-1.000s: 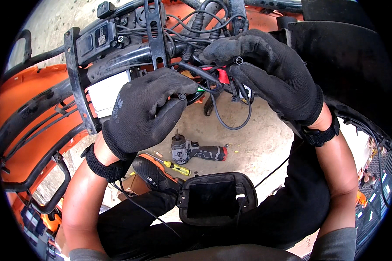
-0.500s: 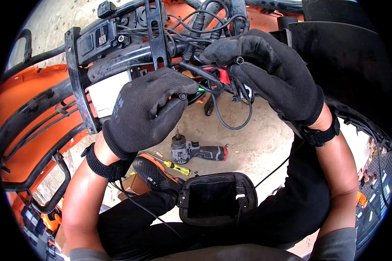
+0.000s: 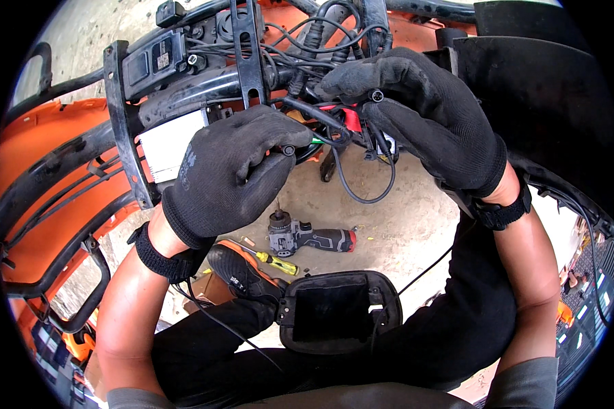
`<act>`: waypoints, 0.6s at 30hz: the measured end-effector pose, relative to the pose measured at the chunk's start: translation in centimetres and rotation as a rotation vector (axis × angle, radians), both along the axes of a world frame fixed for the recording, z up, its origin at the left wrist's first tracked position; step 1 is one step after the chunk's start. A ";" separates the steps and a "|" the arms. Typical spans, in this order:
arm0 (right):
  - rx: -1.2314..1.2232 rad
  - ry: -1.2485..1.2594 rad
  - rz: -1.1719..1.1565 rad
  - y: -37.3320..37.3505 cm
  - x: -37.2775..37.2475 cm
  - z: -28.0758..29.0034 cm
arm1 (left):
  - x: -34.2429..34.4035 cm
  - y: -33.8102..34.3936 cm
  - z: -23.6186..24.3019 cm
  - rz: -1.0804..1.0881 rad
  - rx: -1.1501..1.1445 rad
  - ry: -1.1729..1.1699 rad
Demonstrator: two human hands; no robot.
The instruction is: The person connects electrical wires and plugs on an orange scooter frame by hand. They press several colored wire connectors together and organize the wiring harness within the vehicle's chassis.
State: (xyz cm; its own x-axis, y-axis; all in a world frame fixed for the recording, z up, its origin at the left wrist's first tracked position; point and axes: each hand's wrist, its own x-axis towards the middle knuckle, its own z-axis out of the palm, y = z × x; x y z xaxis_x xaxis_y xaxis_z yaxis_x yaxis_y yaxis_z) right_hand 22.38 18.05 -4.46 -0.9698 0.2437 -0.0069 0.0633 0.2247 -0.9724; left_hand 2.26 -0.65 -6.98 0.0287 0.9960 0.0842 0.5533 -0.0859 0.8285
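Note:
Both my hands wear black knit work gloves. My left hand pinches a small round black cable connector between thumb and forefinger, its end face turned up. Higher and to the right, my right hand grips another round black connector, whose pins face me. The two connectors are apart. Between and behind my hands runs a bundle of black cables, with a red piece among them. One thin cable loop hangs below my right hand.
A black tubular frame with orange panels curves around the far side and left. On the floor lie a cordless drill and a yellow-handled screwdriver. A black open-framed cover sits between my legs. Dark panels stand at right.
Almost nothing differs. The view has shifted very slightly, and both hands keep their hold on the connectors.

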 end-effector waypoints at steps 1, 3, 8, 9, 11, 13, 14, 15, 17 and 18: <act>-0.003 -0.003 -0.002 0.0 0.0 0.0 | 0.0 0.0 -0.1 0.000 0.008 0.005; -0.016 -0.004 0.000 0.0 0.0 0.0 | 0.0 0.0 -0.1 -0.002 0.012 0.003; -0.003 -0.004 0.005 0.0 0.0 0.0 | 0.0 0.0 -0.2 -0.006 0.003 -0.003; 0.005 -0.005 0.006 0.0 0.0 0.1 | -0.1 0.0 -0.2 -0.008 0.004 -0.003; -0.003 -0.010 0.000 0.0 0.0 0.1 | -0.1 0.0 -0.2 -0.013 0.007 -0.005; -0.036 -0.017 -0.013 -0.1 0.1 0.1 | 0.0 0.1 -0.1 -0.006 -0.012 -0.015; -0.023 -0.017 -0.005 -0.1 0.0 0.1 | 0.1 0.1 0.0 -0.002 -0.020 -0.020; -0.009 -0.017 0.004 -0.2 0.0 0.0 | 0.1 0.1 -0.1 -0.001 0.001 -0.001; -0.013 -0.014 0.008 -0.1 -0.1 0.2 | 0.1 0.2 -0.1 0.003 0.050 0.036; -0.035 -0.009 0.003 -0.2 -0.1 0.3 | 0.1 0.2 -0.1 0.007 0.058 0.032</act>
